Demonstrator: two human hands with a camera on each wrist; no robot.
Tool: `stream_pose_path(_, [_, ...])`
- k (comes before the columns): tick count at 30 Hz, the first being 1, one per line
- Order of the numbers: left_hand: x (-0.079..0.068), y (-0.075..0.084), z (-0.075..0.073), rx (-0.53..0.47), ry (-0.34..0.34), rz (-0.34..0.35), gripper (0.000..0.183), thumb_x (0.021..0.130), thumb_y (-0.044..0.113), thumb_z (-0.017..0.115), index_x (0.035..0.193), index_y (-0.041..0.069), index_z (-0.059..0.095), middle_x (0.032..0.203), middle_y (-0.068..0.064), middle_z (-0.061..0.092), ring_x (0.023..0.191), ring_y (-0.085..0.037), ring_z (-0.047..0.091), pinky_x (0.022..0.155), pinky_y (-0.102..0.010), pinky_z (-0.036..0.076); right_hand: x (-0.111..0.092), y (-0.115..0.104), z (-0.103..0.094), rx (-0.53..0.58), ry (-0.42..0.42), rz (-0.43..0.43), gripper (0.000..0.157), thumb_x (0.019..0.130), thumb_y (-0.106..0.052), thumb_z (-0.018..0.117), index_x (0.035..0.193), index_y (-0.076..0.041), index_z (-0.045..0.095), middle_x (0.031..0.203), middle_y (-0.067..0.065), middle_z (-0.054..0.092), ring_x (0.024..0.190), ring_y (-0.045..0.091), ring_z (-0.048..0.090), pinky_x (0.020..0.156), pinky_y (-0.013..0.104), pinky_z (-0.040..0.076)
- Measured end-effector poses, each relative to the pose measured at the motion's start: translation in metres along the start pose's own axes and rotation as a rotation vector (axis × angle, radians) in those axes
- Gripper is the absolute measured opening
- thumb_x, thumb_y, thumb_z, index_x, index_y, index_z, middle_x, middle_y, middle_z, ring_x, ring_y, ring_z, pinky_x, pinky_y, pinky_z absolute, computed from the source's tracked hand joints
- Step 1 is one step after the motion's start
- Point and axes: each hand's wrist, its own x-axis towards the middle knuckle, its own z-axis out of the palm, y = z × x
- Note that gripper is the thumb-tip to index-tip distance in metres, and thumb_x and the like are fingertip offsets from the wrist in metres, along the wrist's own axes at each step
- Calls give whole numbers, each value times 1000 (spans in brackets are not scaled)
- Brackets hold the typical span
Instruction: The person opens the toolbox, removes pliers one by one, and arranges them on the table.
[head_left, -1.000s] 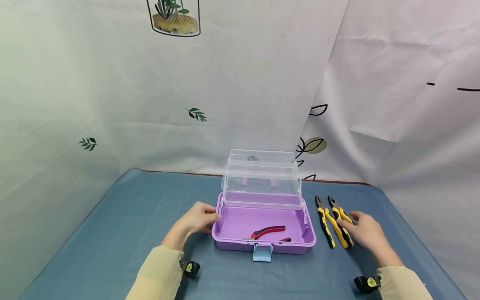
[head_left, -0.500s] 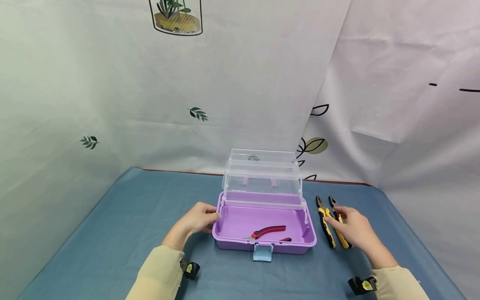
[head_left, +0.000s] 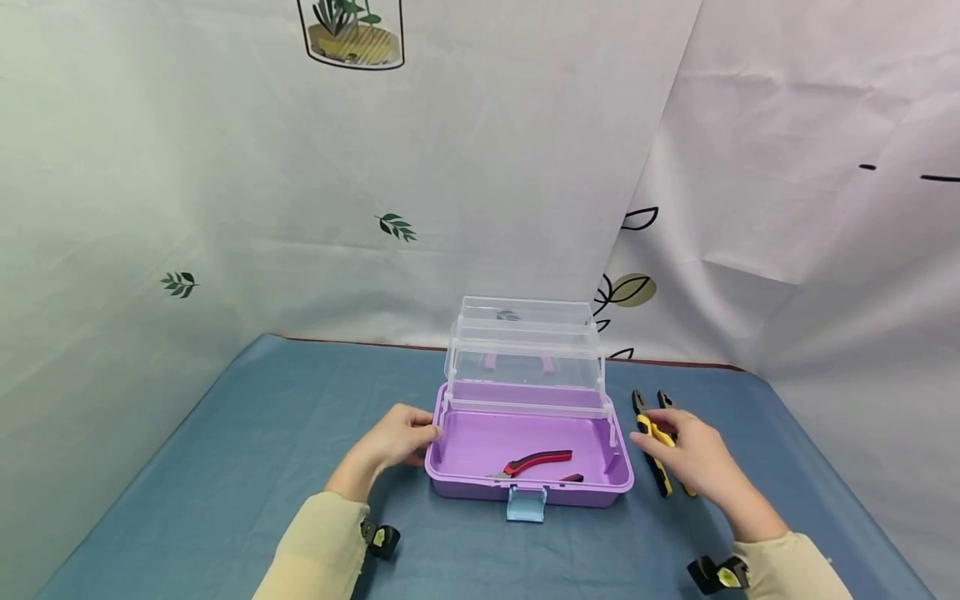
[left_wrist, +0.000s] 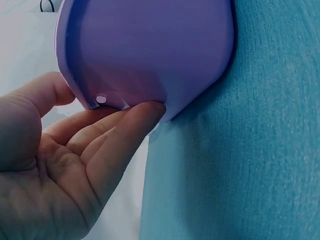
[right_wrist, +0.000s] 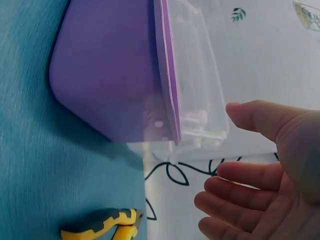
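My left hand [head_left: 393, 437] holds the left side of a purple toolbox [head_left: 480, 492], thumb over its rim and fingers against the outer wall [left_wrist: 145, 55]. The box stands with its clear lid [head_left: 525, 362] raised. Inside, near the front, lies a pair of red-and-black pliers [head_left: 543, 458]; another dark red handle [head_left: 572, 479] shows beside it. My right hand [head_left: 693, 454], thumb and fingers spread apart with nothing between them, is over two pairs of yellow-and-black pliers on the table. It partly hides the nearer pliers [head_left: 660, 479] and most of the farther pliers [head_left: 664, 400].
A blue latch [head_left: 527, 504] hangs at the front of the box. Blue cloth [head_left: 247, 442] covers the table. A white printed curtain [head_left: 487, 167] stands behind the table and at both sides.
My right hand has moved left across the pliers, from the right-hand pair toward the left-hand one. My left hand has stayed on the toolbox.
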Motion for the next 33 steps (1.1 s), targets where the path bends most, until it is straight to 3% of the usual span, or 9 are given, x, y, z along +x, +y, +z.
stream_pose_path(5, [1,-1,0,7,7,3,34,90,8,54,118,-11,60,102,-25,68,83,-19,66,66,-36,59,-1,-6,2,1,8,-21,58,86,-40,67,124,4,57,120,25,60,106,39,59,86,53,51])
stream_pose_path(13, [1,0,0,19,14,7,32,89,8,55,115,-10,62,98,-23,68,80,-15,64,65,-37,59,2,-14,5,5,3,-49,59,84,-42,69,122,2,59,117,22,62,103,35,60,82,51,53])
stream_pose_path(21, [0,1,-1,30,6,6,32,90,8,55,115,-10,62,103,-25,67,85,-22,68,65,-38,59,7,-18,8,48,-9,-120,57,81,-38,72,118,3,61,112,19,66,97,30,63,78,44,55])
stream_pose_path(33, [-1,1,0,20,10,3,33,90,8,55,116,-10,62,103,-25,67,85,-23,68,65,-38,59,10,-30,15,120,-103,-124,59,79,-40,74,122,-1,60,117,17,63,103,29,62,84,43,55])
